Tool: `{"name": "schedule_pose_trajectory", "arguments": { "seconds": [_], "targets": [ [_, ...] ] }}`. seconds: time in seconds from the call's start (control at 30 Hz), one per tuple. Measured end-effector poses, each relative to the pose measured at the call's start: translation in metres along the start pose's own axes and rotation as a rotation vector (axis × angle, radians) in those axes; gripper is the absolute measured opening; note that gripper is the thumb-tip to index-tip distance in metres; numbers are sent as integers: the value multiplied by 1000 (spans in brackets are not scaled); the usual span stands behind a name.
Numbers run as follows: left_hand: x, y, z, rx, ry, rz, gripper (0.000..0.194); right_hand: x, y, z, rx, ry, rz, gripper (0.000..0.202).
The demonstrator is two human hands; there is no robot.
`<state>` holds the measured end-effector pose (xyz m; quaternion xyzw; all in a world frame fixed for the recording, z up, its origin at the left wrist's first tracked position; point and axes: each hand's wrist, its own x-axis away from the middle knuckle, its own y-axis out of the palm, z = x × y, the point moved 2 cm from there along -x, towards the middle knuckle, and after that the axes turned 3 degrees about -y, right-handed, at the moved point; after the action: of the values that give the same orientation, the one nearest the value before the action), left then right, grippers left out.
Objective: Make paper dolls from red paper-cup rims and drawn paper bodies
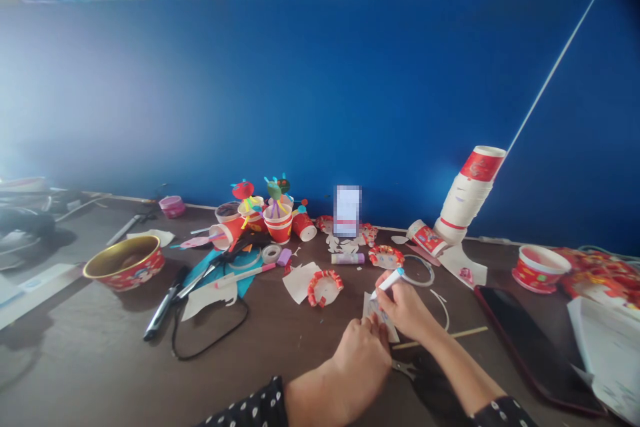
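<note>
My right hand [407,307] grips a white marker with a blue end [389,283], slanted over a small piece of white paper [373,310]. Faint drawn marks show on that paper. With curled fingers, my left hand [363,350] presses the paper's lower part against the table and covers some of it. Just right of the left hand lie scissors [404,368], partly hidden by my right forearm. A thin wooden stick [467,333] passes beneath that forearm. Left of the paper sits a ring of red cup pieces [325,288] around a white disc.
A glue stick [347,258] lies beyond my hands, before an upright phone [347,210]. Paper cups [278,221] with colourful figures stand back left. Stacked cups [463,197] lean back right. A dark tablet [530,340] lies right; a red-gold bowl [125,263] stands left.
</note>
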<state>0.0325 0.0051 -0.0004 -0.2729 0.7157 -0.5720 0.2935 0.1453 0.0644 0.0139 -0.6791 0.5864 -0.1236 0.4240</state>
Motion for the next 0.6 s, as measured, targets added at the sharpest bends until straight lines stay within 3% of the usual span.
{"name": "schedule_pose_trajectory", "arguments": {
  "seconds": [0.23, 0.43, 0.6],
  "targets": [
    [-1, 7, 1, -36, 24, 55, 32, 2, -1, 1, -55, 22, -7, 13],
    [0, 4, 1, -29, 32, 35, 35, 0, -2, -4, 49, -45, -37, 16],
    [1, 9, 2, -51, 40, 140, 26, -3, -1, 0, 124, -68, -3, 20]
  ]
}}
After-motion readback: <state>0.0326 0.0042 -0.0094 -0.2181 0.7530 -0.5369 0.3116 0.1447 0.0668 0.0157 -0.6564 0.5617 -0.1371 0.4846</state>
